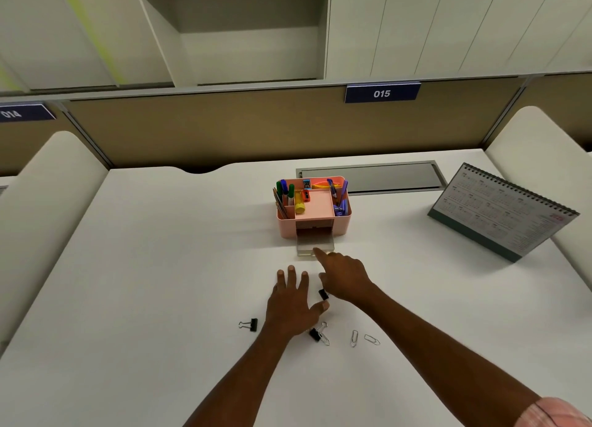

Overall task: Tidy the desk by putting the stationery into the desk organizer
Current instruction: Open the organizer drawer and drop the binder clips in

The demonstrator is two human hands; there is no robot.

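Across the white desk (160, 266), biggest thing first: the flip calendar (503, 212) sits out at 3 o'clock, not part of the job. At 12 o'clock is the pink desk organizer (342, 225), already loaded with markers, pens and pencils, so most of the tidying looks done. Its clear little drawer (315, 245) is pulled out at the front and looks empty, hard to be sure.

Right hand (344, 279) points a finger at the drawer's front edge and seems to pinch a black binder clip (323, 294) underneath, though I can't tell for certain. Left hand (293, 305) is spread flat and open, holding nothing.

Left to go, toward 6 o'clock: binder clip (250, 325) at 7, another (317, 334) by the left thumb, and two paper clips (363, 338) at 5.
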